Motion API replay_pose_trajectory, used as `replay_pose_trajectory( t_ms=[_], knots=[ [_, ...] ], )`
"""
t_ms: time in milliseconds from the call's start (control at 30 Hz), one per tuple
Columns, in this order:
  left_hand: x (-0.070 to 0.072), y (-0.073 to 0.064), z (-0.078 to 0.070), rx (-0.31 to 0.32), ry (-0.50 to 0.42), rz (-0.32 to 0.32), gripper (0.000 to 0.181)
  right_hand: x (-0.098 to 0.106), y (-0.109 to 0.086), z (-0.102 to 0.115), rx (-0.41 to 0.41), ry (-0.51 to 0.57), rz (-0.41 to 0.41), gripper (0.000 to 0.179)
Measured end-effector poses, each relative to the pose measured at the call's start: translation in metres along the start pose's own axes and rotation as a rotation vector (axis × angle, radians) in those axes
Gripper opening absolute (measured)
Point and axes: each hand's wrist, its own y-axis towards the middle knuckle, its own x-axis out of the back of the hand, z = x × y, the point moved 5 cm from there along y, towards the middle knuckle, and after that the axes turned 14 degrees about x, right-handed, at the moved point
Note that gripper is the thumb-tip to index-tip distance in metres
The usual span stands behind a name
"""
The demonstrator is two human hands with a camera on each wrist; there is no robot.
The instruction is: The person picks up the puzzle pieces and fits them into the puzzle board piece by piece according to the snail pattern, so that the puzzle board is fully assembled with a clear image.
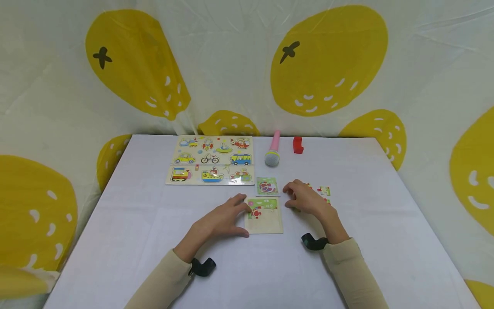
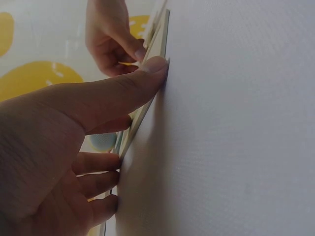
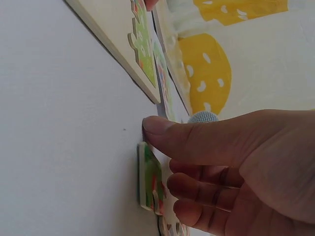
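— What is at the left?
— A vehicle board (image 1: 196, 176), untouched, perhaps placed behind so that it does not disturb.
— And the left hand (image 1: 228, 216)?
— Its thumb and fingers are spread, touching the wooden tray (image 1: 266, 225) at its left side, probably to keep it from sliding. The tray lies between the hands, partly filled.
— Why is the picture card (image 1: 267, 186) just behind it?
— Maybe as a model to look at.
— And the right hand (image 1: 308, 199)?
— Its fingers are loosely bent, apart from the thumb, near the loose pieces (image 1: 325, 191). It seems to pinch nothing; whether it touches one, I cannot tell.
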Motion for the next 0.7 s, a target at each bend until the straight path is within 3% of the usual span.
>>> replay_pose_trajectory(
  t_ms=[467,700],
  knots=[
    [0.002,0.000,-0.001,-0.008,-0.005,0.002,0.064,0.013,-0.009,-0.011,-0.053,-0.018,0.072,0.036],
    [0.001,0.001,0.001,-0.006,-0.006,0.000,0.064,0.025,-0.014,-0.020,-0.063,-0.003,0.024,0.039]
  ],
)
